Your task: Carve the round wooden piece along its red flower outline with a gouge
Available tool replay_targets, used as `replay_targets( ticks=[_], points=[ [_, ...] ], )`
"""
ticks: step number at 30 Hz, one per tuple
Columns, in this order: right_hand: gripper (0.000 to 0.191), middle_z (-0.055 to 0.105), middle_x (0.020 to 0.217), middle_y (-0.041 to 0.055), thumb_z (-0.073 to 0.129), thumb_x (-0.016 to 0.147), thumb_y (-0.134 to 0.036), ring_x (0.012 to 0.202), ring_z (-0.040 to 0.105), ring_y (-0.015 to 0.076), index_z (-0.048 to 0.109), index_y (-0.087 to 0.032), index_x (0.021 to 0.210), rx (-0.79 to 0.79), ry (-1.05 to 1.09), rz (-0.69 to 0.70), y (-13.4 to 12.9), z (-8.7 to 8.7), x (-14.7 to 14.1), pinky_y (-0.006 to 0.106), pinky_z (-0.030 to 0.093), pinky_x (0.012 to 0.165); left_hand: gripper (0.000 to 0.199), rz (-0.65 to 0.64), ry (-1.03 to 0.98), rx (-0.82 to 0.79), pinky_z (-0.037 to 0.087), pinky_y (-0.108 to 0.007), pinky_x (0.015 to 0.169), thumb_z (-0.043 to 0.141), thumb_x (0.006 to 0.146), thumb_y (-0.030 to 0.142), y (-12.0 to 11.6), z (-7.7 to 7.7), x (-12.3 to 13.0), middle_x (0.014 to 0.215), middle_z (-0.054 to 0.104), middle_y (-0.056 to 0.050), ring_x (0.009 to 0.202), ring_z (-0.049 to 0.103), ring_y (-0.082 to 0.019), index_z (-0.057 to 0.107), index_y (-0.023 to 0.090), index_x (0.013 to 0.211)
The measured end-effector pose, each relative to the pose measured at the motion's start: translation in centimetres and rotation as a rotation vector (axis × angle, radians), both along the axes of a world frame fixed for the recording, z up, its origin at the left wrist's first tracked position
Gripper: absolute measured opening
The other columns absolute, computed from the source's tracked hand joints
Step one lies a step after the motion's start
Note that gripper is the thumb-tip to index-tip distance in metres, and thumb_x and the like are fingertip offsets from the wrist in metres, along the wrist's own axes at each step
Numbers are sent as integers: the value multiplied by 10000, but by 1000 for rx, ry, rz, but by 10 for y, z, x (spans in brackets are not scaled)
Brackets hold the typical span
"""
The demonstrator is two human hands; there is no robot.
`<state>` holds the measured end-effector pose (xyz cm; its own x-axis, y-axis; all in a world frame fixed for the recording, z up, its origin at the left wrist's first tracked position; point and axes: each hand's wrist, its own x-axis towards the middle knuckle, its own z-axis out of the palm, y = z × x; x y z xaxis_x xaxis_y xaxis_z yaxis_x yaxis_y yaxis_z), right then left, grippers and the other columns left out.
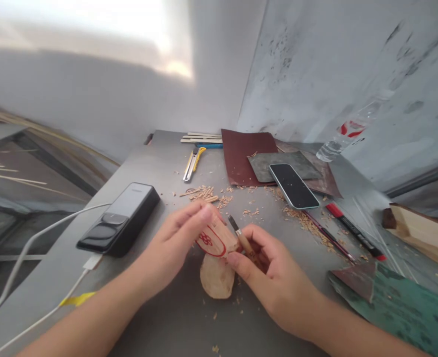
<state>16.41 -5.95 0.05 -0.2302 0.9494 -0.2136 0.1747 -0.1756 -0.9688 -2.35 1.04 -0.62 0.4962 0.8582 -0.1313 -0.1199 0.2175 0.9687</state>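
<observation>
A pale wooden block (219, 236) with a red flower and curved outline drawn on it is tilted in my left hand (183, 233), whose fingers wrap over its top and left side. My right hand (269, 265) is closed round the wooden handle of a carving tool (244, 243). The tool's dark metal tip points up and to the left, beside the block's right side, and my right thumb touches the block's lower right corner. Under the block, a round light wooden piece (217, 278) shows on the grey table (181, 317).
Wood shavings (204, 193) lie beyond my hands. Farther back are a yellow cutter (194, 163), sandpaper (241, 158) and a phone (294, 186). A black device (120, 218) with white cables stands left. Right are a red-capped marker (354, 230), a bottle (347, 131) and green sandpaper (401, 302).
</observation>
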Motion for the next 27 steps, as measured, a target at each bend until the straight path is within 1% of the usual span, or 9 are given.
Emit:
replay_targets(
  ticks=[2, 4, 7, 15, 18, 20, 22, 24, 27],
  points=[
    [259, 408, 780, -55, 554, 1030, -454, 708, 388, 114, 500, -219, 933, 25, -42, -3, 1, -1, 6, 245, 352, 635, 373, -145, 112, 69, 526, -277, 743, 812, 824, 454, 3, 6, -6, 885, 730, -27, 818, 668, -185, 687, 203, 1069],
    [251, 414, 789, -54, 513, 1050, -452, 711, 380, 114, 508, -220, 953, 49, -78, 21, 1, 1, 12, 249, 349, 638, 265, -208, 222, 134, 537, -278, 778, 817, 834, 394, 6, 11, -12, 923, 747, -34, 861, 682, -185, 735, 196, 989],
    [280, 396, 753, -62, 424, 1081, -465, 670, 357, 111, 523, -228, 970, 42, -163, 106, 3, 7, 20, 258, 323, 605, 209, -284, 289, 142, 558, -280, 778, 783, 872, 368, 9, 13, -21, 935, 765, -38, 877, 704, -191, 762, 207, 1004],
    [325, 572, 751, -60, 369, 1102, -352, 690, 524, 94, 562, -227, 873, 154, -443, 311, 6, 35, 36, 247, 382, 655, 168, -278, 235, 163, 565, -234, 828, 810, 858, 264, 15, 9, -32, 1117, 756, -26, 1041, 692, -179, 737, 251, 1010],
    [309, 648, 790, -51, 355, 1104, -382, 725, 601, 111, 644, -273, 1106, 135, -456, 352, 6, 37, 40, 238, 431, 666, 175, -334, 225, 142, 557, -208, 826, 796, 877, 266, 15, 10, -32, 1083, 750, -14, 980, 690, -141, 726, 250, 1037],
    [357, 670, 785, -46, 358, 1101, -395, 723, 630, 123, 607, -317, 1345, 145, -475, 355, 5, 37, 44, 230, 458, 648, 172, -353, 213, 128, 553, -189, 830, 789, 886, 261, 15, 11, -31, 1051, 747, -3, 956, 688, -123, 721, 249, 1043],
    [418, 694, 784, -44, 381, 1094, -391, 702, 645, 126, 538, -346, 1478, 179, -508, 368, 4, 37, 49, 224, 477, 633, 164, -364, 206, 110, 552, -175, 831, 789, 886, 259, 14, 12, -30, 1024, 745, 7, 947, 688, -114, 719, 252, 1034],
    [449, 761, 905, -38, 397, 1087, -364, 722, 674, 121, 501, -362, 1524, 217, -526, 396, 3, 38, 53, 222, 504, 659, 159, -374, 218, 92, 552, -162, 820, 785, 889, 263, 13, 12, -31, 999, 746, 14, 928, 688, -107, 726, 260, 1036],
    [459, 740, 1296, -22, 417, 1076, -339, 960, 734, 147, 509, -363, 1525, 261, -547, 422, 5, 42, 58, 219, 545, 735, 222, -380, 269, 63, 555, -147, 802, 797, 877, 281, 13, 11, -32, 1005, 760, 11, 928, 701, -114, 751, 281, 1095]
  ],
)
